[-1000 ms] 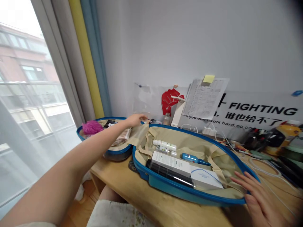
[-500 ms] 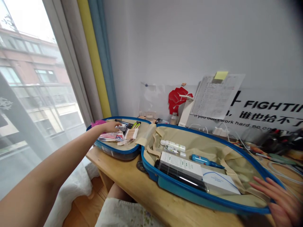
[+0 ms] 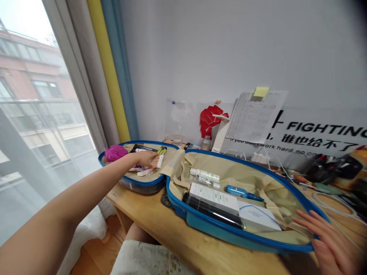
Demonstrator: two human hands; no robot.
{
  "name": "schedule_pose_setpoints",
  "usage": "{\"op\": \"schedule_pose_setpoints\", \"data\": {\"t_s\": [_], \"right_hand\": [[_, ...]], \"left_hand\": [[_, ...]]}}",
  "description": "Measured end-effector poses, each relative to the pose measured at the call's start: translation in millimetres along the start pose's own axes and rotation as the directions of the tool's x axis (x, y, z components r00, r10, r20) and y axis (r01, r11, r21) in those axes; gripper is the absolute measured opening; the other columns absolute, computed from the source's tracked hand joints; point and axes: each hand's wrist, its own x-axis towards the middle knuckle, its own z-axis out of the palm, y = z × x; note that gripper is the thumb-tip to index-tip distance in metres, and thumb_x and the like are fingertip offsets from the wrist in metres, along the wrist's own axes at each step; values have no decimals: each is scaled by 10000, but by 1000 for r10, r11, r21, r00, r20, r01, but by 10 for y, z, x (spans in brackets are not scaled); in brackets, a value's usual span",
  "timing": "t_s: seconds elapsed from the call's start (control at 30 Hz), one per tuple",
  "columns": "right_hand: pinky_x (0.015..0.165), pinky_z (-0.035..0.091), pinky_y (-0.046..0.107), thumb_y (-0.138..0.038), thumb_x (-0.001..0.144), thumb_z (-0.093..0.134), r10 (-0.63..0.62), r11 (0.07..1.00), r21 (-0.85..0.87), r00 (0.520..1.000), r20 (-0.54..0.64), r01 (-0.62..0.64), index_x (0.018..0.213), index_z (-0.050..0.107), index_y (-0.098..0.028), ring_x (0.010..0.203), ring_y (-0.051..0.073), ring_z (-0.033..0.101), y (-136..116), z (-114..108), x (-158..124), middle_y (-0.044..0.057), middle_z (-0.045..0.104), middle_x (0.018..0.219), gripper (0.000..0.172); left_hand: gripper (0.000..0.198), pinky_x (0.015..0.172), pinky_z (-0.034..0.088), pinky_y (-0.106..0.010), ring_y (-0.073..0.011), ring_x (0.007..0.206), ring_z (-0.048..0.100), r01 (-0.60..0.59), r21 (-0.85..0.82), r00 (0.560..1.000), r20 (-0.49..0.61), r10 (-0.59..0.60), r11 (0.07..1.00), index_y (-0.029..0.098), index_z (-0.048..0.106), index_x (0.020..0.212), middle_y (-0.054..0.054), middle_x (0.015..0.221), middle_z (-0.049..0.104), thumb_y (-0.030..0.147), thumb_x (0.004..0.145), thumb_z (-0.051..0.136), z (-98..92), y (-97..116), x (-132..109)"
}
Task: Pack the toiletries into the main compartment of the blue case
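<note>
My left hand (image 3: 145,157) reaches into the left half of an open blue suitcase (image 3: 187,217). Its fingers are closed at the near edge of a pack of cotton swabs (image 3: 156,162); the fingertips are partly hidden. A magenta mesh bath puff (image 3: 115,152) and a green-and-black packet (image 3: 162,150) lie around it. At the suitcase's right end, my right hand (image 3: 329,238) is open, fingers spread over the blue rim. The right half holds a white bottle (image 3: 205,175), a blue bottle (image 3: 243,193), a white box (image 3: 213,196), a black cylinder (image 3: 213,212) and a white carton (image 3: 258,216).
The suitcase rests on a wooden desk (image 3: 160,225). Behind it stand a white lamp (image 3: 220,135) and a small glass jar (image 3: 206,142). White cables (image 3: 334,204) and pens crowd the right side. Curtains (image 3: 110,76) and a window are at the left.
My left hand has moved right, from a white tube to the cotton swabs, uncovering more of the magenta puff. My right hand stays spread at the rim. The view has shifted slightly.
</note>
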Motion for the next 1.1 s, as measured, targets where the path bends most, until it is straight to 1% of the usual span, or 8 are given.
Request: {"op": "schedule_pose_setpoints", "data": {"t_s": [0.2, 0.37, 0.47, 0.57, 0.67, 0.77, 0.9, 1.1], "right_hand": [[1034, 396, 551, -331, 866, 425, -78, 995, 64, 996, 40, 76, 1033, 647, -295, 1234, 330, 509, 71, 10, -39, 87, 640, 1169, 280], [991, 437, 545, -354, 896, 385, -93, 995, 36, 994, 52, 91, 1038, 634, -274, 1251, 317, 497, -61, -41, 9, 93, 637, 1175, 298], [962, 464, 519, -367, 907, 376, -97, 995, -13, 992, 83, 98, 1029, 630, -244, 1232, 304, 515, -163, -85, 49, 102, 646, 1153, 307], [944, 472, 511, -377, 918, 360, -93, 995, -26, 992, 84, 95, 1028, 628, -225, 1231, 301, 515, -214, -96, 64, 110, 647, 1148, 327], [945, 466, 515, -385, 927, 349, -89, 996, -8, 994, 62, 90, 1020, 628, -219, 1239, 299, 507, -216, -81, 59, 109, 643, 1155, 337], [956, 457, 516, -414, 930, 338, -87, 996, 4, 994, 59, 87, 1016, 627, -215, 1238, 290, 506, -205, -75, 51, 105, 639, 1156, 361], [966, 449, 517, -462, 928, 318, -64, 998, 11, 994, 86, 64, 1035, 622, -215, 1247, 284, 496, -206, -87, 47, 104, 632, 1165, 407], [939, 452, 533, -414, 937, 324, -92, 996, 7, 993, 67, 92, 1058, 613, -226, 1244, 286, 494, -225, -86, 45, 98, 624, 1174, 365]], "left_hand": [[782, 985, 391, -330, -298, 1166, 531, 11, 43, 997, -74, -8, 999, 107, 348, 1398, -198, 1362, 463, 411, 729, 614, -61, 17, -87], [747, 1009, 368, -329, -280, 1176, 503, -2, -8, 962, -272, -1, 1000, 127, 330, 1402, -153, 1305, 490, 448, 761, 544, -411, 213, -106], [744, 1029, 343, -321, -265, 1214, 464, -197, -94, 923, -352, 152, 976, 145, 319, 1408, -122, 1327, 487, 507, 783, 501, -682, 707, -131], [747, 993, 369, -316, -260, 1188, 488, -422, -137, 888, -259, 379, 896, 165, 361, 1387, -98, 1339, 499, 551, 768, 523, -836, 1441, -174], [697, 979, 385, -288, -229, 1173, 507, -586, -158, 810, -159, 565, 795, 157, 410, 1354, -93, 1333, 523, 500, 764, 550, -815, 2175, -158], [696, 966, 413, -282, -230, 1165, 523, -611, -155, 791, -68, 609, 776, 119, 437, 1330, -124, 1329, 529, 486, 756, 582, -697, 2730, -58], [711, 919, 459, -309, -259, 1119, 567, -591, -141, 798, 41, 602, 794, 85, 454, 1315, -160, 1300, 555, 508, 761, 593, -551, 3146, 93], [713, 912, 467, -282, -251, 1133, 576, -568, -171, 803, 100, 588, 805, 137, 504, 1287, -125, 1305, 571, 541, 716, 643, -429, 3332, 159]]}}
